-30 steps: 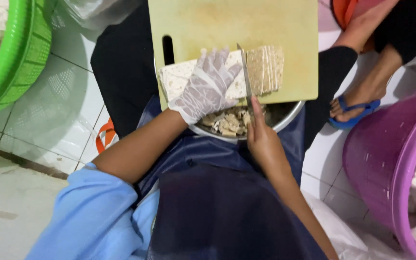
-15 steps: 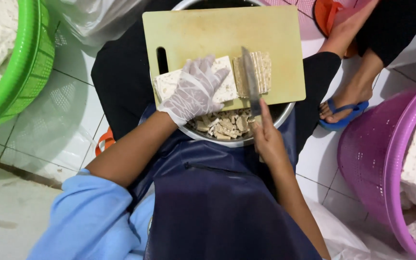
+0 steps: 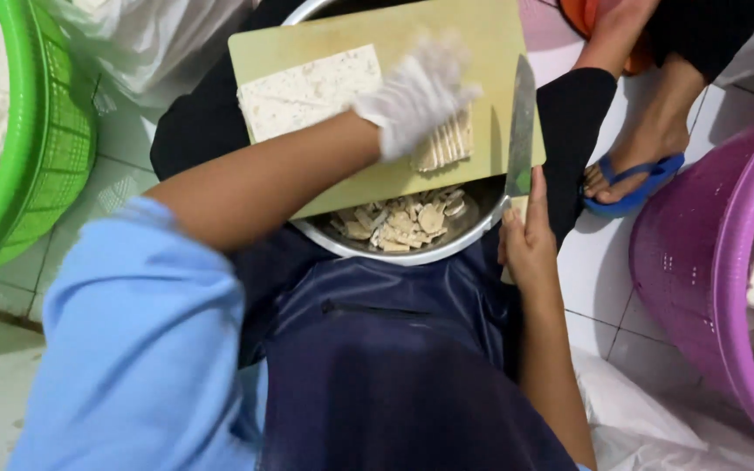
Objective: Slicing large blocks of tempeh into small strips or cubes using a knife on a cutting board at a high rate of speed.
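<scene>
White floor tiles (image 3: 54, 218) are seen beneath everything in the head view, with a green basket (image 3: 45, 148) at the left edge and a purple basket (image 3: 700, 262) at the right edge, both holding pale blocks. A yellowish cutting board (image 3: 394, 174) is laid across a round metal bowl (image 3: 412, 253), and the bowl is filled with small cut pieces (image 3: 399, 222).

On the board's left part, 1 pale speckled slab (image 3: 307, 92) is lying flat. Just beside it, toward the middle of the board, a stack of thin slices (image 3: 447, 144) is found, partly covered by the left hand (image 3: 416, 96). That hand is gloved in white and blurred; it is pressed down on the slices with spread fingers, and whether anything is actually pinched in its grip cannot be told.

The right hand (image 3: 530, 249) is bare, and its grip is closed around the handle of a knife (image 3: 521, 131). The blade is pointed away from the body and is lying along the board's right edge, just beside the slices but apart from them.

A dark blue apron (image 3: 377, 366) and a light blue sleeve (image 3: 141, 349) are worn by the person. At the upper right, another person's foot in a blue sandal (image 3: 630, 179) is resting on the tiles.
</scene>
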